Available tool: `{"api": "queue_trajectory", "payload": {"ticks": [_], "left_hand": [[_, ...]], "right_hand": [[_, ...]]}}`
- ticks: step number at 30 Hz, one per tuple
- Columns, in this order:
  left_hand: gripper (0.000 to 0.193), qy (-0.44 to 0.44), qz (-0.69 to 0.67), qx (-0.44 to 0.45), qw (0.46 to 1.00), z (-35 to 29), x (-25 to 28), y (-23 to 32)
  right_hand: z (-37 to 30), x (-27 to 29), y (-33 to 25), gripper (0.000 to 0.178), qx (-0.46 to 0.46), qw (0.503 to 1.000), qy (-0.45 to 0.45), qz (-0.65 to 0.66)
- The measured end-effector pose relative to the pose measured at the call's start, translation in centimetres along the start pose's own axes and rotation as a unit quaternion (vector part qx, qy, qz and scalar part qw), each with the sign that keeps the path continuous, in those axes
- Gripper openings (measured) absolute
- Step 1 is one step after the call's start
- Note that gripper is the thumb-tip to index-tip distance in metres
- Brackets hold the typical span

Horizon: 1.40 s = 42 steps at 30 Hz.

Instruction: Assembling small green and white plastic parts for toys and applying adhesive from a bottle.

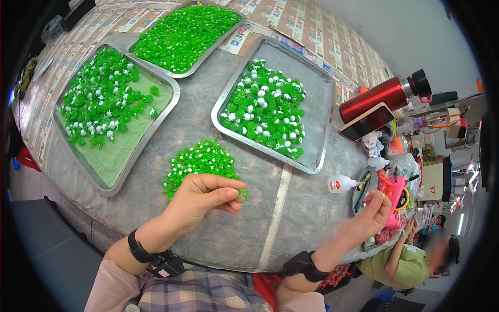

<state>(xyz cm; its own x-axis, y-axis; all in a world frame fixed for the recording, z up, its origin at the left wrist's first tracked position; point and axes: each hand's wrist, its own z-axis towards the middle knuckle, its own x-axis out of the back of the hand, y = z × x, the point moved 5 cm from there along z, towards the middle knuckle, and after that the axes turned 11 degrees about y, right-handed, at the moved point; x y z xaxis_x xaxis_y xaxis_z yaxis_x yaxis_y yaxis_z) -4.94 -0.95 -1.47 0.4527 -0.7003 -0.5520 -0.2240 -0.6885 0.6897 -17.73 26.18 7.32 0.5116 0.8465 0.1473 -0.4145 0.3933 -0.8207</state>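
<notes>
My left hand (209, 198) is closed in a pinch at the near side of a pile of small green-and-white plastic pieces (204, 160). A small green piece (243, 195) shows at its fingertips. Off to the right, my right hand (368, 216) is raised with thumb and fingers pressed together. Whatever it may hold is too small to make out. Behind it lie a pink tool (396, 196) and a grey dish (358, 195). Beyond the pile, a metal tray (317, 165) holds round green and white parts (265, 106), some with black spots.
At the left stands another tray (112, 188) of green and white parts, with a third tray (188, 72) of green pieces behind. A white squeeze bottle (340, 183), a phone (366, 122) and a red flask (374, 99) are at the right. A person in green (397, 265) sits farther right.
</notes>
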Motion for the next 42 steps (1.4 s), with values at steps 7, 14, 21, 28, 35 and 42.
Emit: {"api": "queue_trajectory", "payload": {"ticks": [7,14,21,28,35,42], "left_hand": [[0.019,0.020,-0.019,0.012,1.000,0.1,-0.4,-0.4],[0.009,0.010,-0.033,0.026,0.999,0.4,-0.3,-0.7],[0.012,-0.036,-0.078,0.053,0.995,0.4,0.2,-0.6],[0.013,-0.029,-0.085,0.067,0.994,0.5,0.1,-0.8],[0.013,-0.031,-0.079,0.068,0.994,0.5,0.0,-0.8],[0.011,-0.011,-0.076,0.068,0.995,0.6,0.0,-1.0]], "right_hand": [[-0.4,0.0,9.8,0.041,-0.170,0.975,-0.144,0.021],[-1.2,-2.7,6.4,0.032,-0.161,0.975,-0.136,0.073],[-4.8,-5.4,-2.5,0.055,-0.109,0.950,-0.224,0.187],[-7.1,-6.7,-6.0,0.069,-0.030,0.976,-0.144,0.163],[-8.4,-6.8,-6.9,0.061,0.057,0.964,-0.187,0.179],[-8.6,-7.2,-7.0,0.059,0.086,0.954,-0.230,0.174]]}}
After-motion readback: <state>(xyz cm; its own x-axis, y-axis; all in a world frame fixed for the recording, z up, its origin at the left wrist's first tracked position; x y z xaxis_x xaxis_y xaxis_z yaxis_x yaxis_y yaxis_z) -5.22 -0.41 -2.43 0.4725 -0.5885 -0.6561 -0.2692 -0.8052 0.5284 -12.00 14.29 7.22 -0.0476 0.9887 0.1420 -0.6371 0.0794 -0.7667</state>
